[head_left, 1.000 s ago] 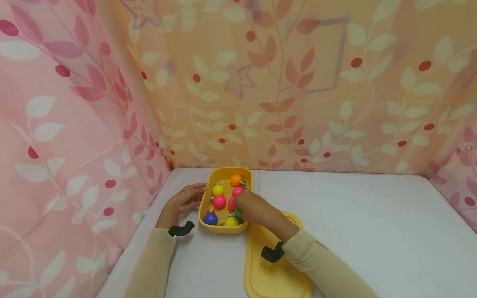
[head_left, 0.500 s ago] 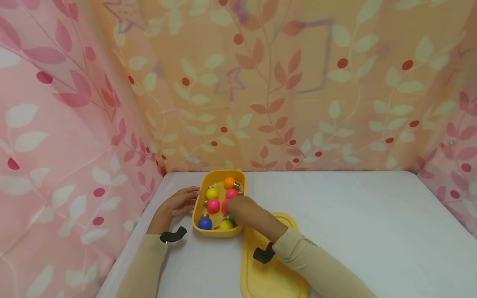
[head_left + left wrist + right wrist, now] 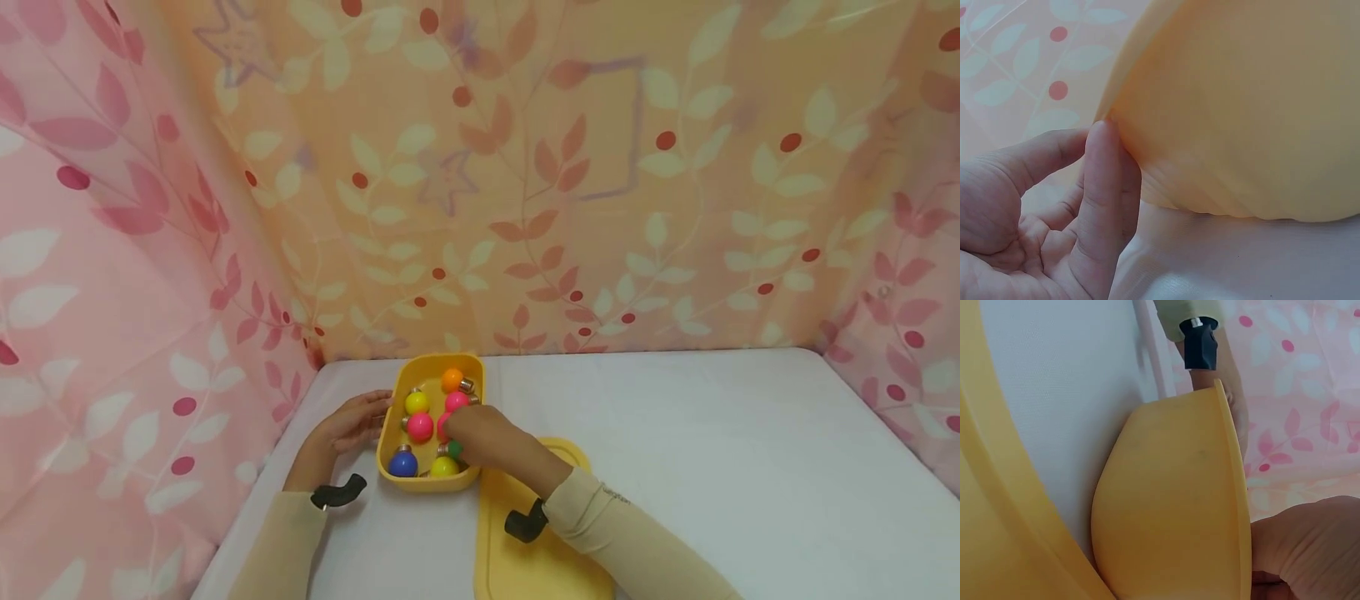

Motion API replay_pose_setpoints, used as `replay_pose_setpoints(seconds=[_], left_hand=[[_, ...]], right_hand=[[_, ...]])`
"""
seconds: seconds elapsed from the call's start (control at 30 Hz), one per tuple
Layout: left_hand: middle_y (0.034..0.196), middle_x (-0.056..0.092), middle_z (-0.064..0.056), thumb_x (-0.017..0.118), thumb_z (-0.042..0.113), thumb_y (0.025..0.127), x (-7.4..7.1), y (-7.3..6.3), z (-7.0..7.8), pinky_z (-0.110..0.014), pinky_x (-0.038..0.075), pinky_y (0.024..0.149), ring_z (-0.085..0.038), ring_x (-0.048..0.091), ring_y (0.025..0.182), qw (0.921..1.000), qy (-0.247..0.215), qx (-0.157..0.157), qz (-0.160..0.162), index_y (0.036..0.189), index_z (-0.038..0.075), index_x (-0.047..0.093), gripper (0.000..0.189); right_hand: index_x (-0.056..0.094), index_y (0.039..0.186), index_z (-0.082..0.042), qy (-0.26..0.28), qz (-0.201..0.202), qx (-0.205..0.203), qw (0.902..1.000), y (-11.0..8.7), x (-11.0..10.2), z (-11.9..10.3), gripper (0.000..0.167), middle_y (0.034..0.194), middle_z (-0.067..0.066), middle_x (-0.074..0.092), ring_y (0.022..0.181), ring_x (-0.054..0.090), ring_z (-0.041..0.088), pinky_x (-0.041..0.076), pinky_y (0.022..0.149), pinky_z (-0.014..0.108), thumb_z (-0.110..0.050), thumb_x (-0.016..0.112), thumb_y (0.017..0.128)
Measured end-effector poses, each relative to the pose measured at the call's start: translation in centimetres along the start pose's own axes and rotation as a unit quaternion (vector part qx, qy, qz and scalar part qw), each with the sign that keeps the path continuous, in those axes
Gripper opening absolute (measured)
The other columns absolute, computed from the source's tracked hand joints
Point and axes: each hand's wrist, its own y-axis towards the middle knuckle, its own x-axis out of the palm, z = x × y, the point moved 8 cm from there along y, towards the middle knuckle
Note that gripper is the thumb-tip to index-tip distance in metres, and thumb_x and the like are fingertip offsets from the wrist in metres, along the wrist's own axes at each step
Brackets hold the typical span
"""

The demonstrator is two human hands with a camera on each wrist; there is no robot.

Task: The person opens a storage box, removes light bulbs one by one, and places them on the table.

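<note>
A yellow plastic box (image 3: 431,486) holds several small round coloured light bulbs with metal screw bases. Among them are an orange bulb (image 3: 452,381), a blue bulb (image 3: 403,465), a green bulb (image 3: 454,451) and a pink bulb (image 3: 420,427). My left hand (image 3: 352,427) is at the box's left side, and in the left wrist view its fingertips (image 3: 1102,134) touch the wall under the rim. My right hand (image 3: 491,437) reaches over the right rim, down among the pink and green bulbs. Its fingers are hidden, so I cannot tell whether they grip a bulb.
A yellow lid (image 3: 525,567) lies flat on the white tabletop (image 3: 712,450), right of the box and under my right forearm. Patterned cloth (image 3: 525,167) hangs behind the table and along both sides. A black wrist mount (image 3: 525,522) sits on my right wrist.
The head view has shifted, so everything sits slightly lower and further left. Both hands keep nearly the same places at the box, and the visible bulbs keep their arrangement.
</note>
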Motion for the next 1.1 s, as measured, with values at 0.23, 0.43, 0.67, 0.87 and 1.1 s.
replay_pose_setpoints(seconds=[0.23, 0.43, 0.67, 0.87, 1.1], left_hand=[[0.115, 0.067, -0.006, 0.056, 0.019, 0.106, -0.2, -0.1, -0.7, -0.032, 0.060, 0.088, -0.019, 0.066, 0.095, 0.9999, 0.005, -0.002, 0.012, 0.140, 0.002, 0.047, 0.039], [0.115, 0.068, -0.007, 0.058, 0.019, 0.105, 0.0, -0.1, -0.7, -0.035, 0.060, 0.088, -0.020, 0.068, 0.096, 1.0000, 0.000, 0.001, 0.007, 0.140, 0.000, 0.046, 0.042], [0.117, 0.068, -0.007, 0.059, 0.020, 0.104, -0.2, -0.1, -0.3, -0.035, 0.059, 0.090, -0.021, 0.069, 0.099, 1.0000, -0.005, 0.003, 0.008, 0.140, 0.002, 0.048, 0.042], [0.117, 0.068, -0.006, 0.056, 0.020, 0.106, -0.4, -0.1, 0.0, -0.034, 0.059, 0.089, -0.020, 0.068, 0.100, 0.9999, 0.003, 0.009, 0.006, 0.142, 0.002, 0.047, 0.041], [0.120, 0.068, -0.006, 0.061, 0.025, 0.103, -0.3, -0.1, -0.6, -0.028, 0.059, 0.085, -0.020, 0.070, 0.097, 0.9999, 0.011, 0.003, 0.006, 0.145, 0.003, 0.043, 0.050]], right_hand=[[0.074, 0.102, -0.019, 0.028, 0.020, -0.016, 0.9993, -0.6, -0.3, -0.1, 0.023, 0.086, -0.009, 0.063, 0.079, 0.054, 0.010, 0.053, 0.077, 0.021, -0.017, 0.085, 0.083], [0.074, 0.108, -0.019, 0.046, 0.024, -0.017, 0.9985, -1.0, -0.3, 0.1, 0.030, 0.090, -0.010, 0.064, 0.082, 0.055, 0.009, 0.054, 0.083, 0.023, -0.021, 0.087, 0.082], [0.073, 0.120, -0.018, 0.060, 0.054, -0.013, 0.9967, -1.4, -1.4, 0.8, 0.042, 0.101, -0.008, 0.066, 0.087, 0.061, 0.009, 0.056, 0.088, 0.024, -0.027, 0.087, 0.081], [0.074, 0.116, -0.015, 0.143, 0.089, -0.044, 0.9847, -2.1, -2.9, 2.0, 0.036, 0.107, -0.008, 0.069, 0.100, 0.063, 0.011, 0.054, 0.095, 0.027, -0.020, 0.087, 0.083], [0.073, 0.119, -0.011, 0.231, 0.100, -0.072, 0.9652, -3.0, -3.7, 3.8, 0.037, 0.114, -0.005, 0.072, 0.104, 0.063, 0.012, 0.053, 0.098, 0.031, -0.020, 0.084, 0.086]])
